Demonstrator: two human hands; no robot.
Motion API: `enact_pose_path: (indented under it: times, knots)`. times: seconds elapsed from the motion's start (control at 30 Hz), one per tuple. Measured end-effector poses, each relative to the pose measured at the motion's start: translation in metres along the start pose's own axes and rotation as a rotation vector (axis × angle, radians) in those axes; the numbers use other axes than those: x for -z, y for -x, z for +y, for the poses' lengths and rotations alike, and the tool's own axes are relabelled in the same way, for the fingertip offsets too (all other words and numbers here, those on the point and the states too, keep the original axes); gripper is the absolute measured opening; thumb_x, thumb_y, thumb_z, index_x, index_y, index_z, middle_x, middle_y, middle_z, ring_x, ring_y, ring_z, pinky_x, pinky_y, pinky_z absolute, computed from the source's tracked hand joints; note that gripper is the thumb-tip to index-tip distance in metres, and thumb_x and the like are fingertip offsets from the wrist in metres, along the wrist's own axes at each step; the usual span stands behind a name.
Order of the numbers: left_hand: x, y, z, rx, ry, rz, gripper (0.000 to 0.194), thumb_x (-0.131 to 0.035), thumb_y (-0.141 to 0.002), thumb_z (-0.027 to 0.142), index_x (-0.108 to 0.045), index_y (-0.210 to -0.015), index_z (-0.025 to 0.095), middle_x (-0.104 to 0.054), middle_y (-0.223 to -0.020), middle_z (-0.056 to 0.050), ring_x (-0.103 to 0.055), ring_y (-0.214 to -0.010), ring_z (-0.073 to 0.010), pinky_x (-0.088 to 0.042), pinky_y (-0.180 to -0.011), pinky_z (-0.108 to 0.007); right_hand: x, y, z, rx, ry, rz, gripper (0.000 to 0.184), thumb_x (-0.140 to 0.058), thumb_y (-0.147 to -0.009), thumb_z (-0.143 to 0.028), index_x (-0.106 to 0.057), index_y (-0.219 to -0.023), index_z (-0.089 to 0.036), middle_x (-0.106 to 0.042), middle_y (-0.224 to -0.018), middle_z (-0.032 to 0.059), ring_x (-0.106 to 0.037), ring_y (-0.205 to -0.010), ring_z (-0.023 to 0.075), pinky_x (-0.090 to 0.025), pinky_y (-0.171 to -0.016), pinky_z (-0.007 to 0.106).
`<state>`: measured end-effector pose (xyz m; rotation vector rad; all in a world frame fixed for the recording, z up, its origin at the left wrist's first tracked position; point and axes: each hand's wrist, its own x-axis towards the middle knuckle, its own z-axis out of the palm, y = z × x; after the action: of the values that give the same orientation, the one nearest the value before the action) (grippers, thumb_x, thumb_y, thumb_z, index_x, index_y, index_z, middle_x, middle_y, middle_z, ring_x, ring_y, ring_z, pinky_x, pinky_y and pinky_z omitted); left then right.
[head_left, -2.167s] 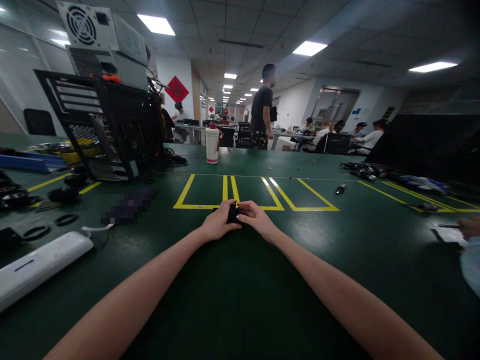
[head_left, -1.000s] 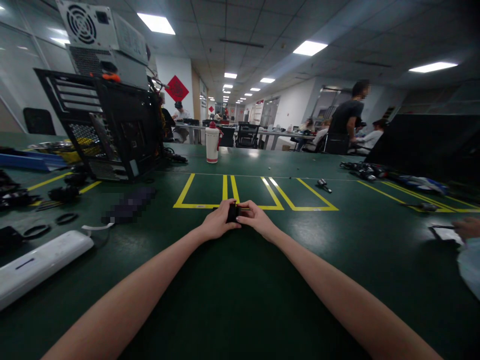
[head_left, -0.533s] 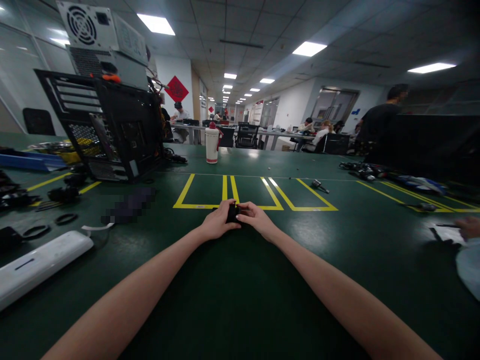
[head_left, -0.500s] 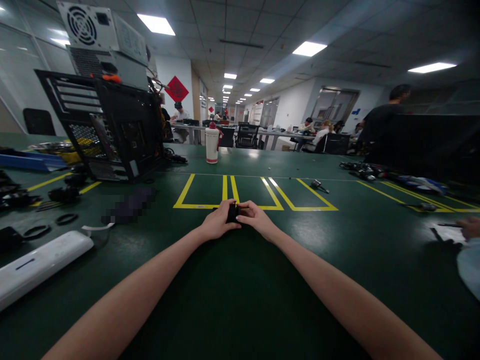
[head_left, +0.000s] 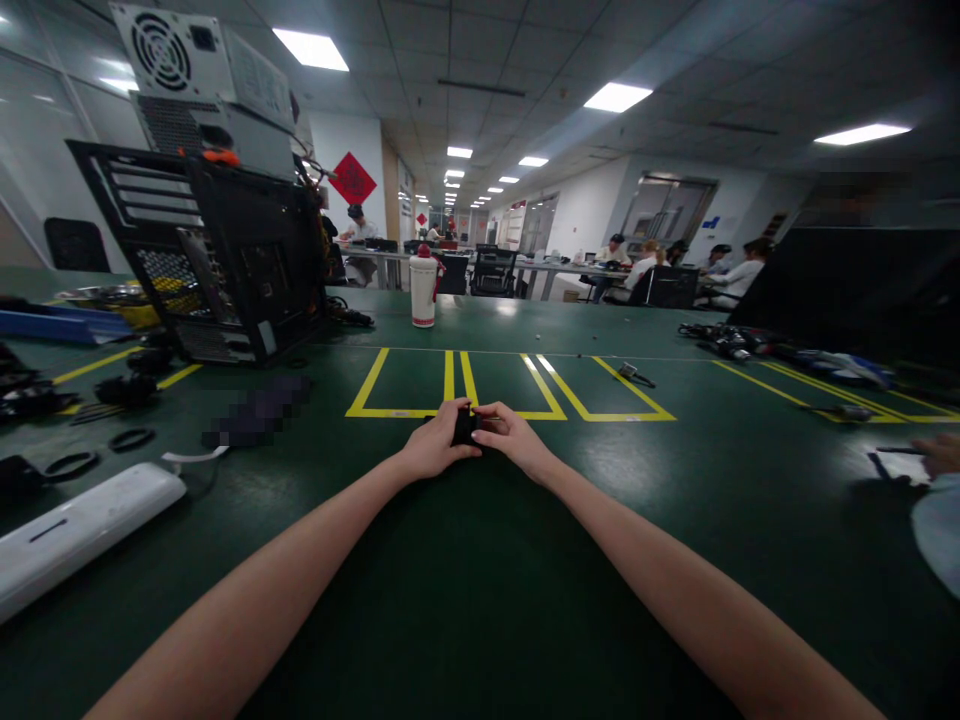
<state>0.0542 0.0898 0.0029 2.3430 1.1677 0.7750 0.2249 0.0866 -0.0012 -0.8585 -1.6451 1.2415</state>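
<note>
Both my hands meet over the green table (head_left: 480,580), just in front of the yellow tape outlines (head_left: 450,380). A small black object (head_left: 465,428) sits between them; its kind cannot be made out. My left hand (head_left: 435,442) is closed around its left side, with the thumb along the near edge. From the right, the thumb and fingers of my right hand (head_left: 514,440) pinch its other side. The fingers cover much of the object.
Left stands an open black computer case (head_left: 247,260) with a power supply (head_left: 210,70) on top. A white device (head_left: 82,535) lies nearer. Beyond my hands are a white bottle (head_left: 424,290) and a small metal part (head_left: 636,375). A co-worker's sleeve (head_left: 937,530) shows at right.
My hands and the black object stay nearly in place. The standing person in dark clothes at the back right has gone from sight, uncovering seated people there.
</note>
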Motion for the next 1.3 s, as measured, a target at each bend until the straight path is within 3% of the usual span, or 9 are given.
enact_pose_path:
  times: [0.1,0.27,0.5,0.73,0.87,1.13,1.3]
  knots:
    - [0.0,0.0,0.0,-0.007,-0.009,-0.001,0.067,-0.058,-0.07,0.038,-0.021,-0.122,0.021,-0.035,-0.125,-0.01,-0.045,-0.106,-0.027,-0.041,-0.084,-0.04,-0.001,0.002,-0.003,0.019,-0.036,-0.028,0.035,-0.064,-0.061,-0.02,-0.046,-0.09,-0.023,-0.054,-0.095,-0.0003,-0.054,-0.09,0.0155,-0.042,-0.083,0.035]
    - [0.001,0.0,0.002,0.0,-0.009,-0.004,0.067,-0.059,-0.068,0.038,-0.022,-0.122,0.021,-0.035,-0.125,-0.011,-0.044,-0.107,-0.0274,-0.04,-0.084,-0.04,-0.001,0.002,-0.004,0.078,-0.05,-0.007,0.02,-0.062,-0.064,-0.022,-0.05,-0.08,-0.021,-0.052,-0.096,-0.0007,-0.053,-0.093,0.0139,-0.039,-0.088,0.033]
    - [0.003,0.001,0.005,0.035,0.024,-0.019,0.066,-0.059,-0.069,0.036,-0.022,-0.122,0.022,-0.036,-0.125,-0.01,-0.047,-0.105,-0.0271,-0.041,-0.082,-0.04,-0.001,0.002,-0.004,0.011,0.006,0.022,0.039,-0.061,-0.064,-0.023,-0.046,-0.1,-0.021,-0.052,-0.104,0.0036,-0.05,-0.1,0.0166,-0.037,-0.09,0.037]
    - [0.001,0.0,0.002,0.012,0.0,-0.005,0.067,-0.058,-0.069,0.038,-0.021,-0.123,0.022,-0.035,-0.125,-0.01,-0.046,-0.106,-0.0275,-0.041,-0.082,-0.04,-0.001,0.003,-0.002,0.049,0.004,-0.013,0.028,-0.062,-0.064,-0.022,-0.045,-0.087,-0.021,-0.052,-0.094,0.0001,-0.054,-0.09,0.0145,-0.042,-0.083,0.034]
    - [0.002,0.0,0.0,0.047,-0.011,0.004,0.069,-0.059,-0.068,0.038,-0.021,-0.123,0.022,-0.035,-0.125,-0.01,-0.046,-0.106,-0.028,-0.041,-0.083,-0.041,0.001,0.001,0.004,0.065,0.109,0.03,0.02,-0.058,-0.067,-0.025,-0.047,-0.082,-0.02,-0.052,-0.089,-0.0004,-0.054,-0.082,0.0133,-0.043,-0.08,0.034]
    - [0.005,-0.002,-0.007,0.066,0.021,-0.008,0.065,-0.057,-0.07,0.039,-0.023,-0.122,0.023,-0.035,-0.125,-0.009,-0.047,-0.106,-0.0268,-0.04,-0.085,-0.04,0.003,0.003,0.006,0.118,0.464,0.109,0.029,-0.056,-0.068,-0.026,-0.052,-0.097,-0.021,-0.05,-0.096,0.0028,-0.048,-0.093,0.0176,-0.036,-0.087,0.041]
    - [0.009,-0.007,-0.016,0.12,0.028,-0.034,0.067,-0.057,-0.068,0.046,-0.025,-0.121,0.02,-0.039,-0.122,-0.012,-0.048,-0.103,-0.0282,-0.041,-0.083,-0.04,0.004,0.011,-0.002,0.078,0.547,0.058,0.041,-0.057,-0.067,-0.035,-0.049,-0.105,-0.022,-0.05,-0.102,0.0046,-0.048,-0.095,0.019,-0.037,-0.085,0.04]
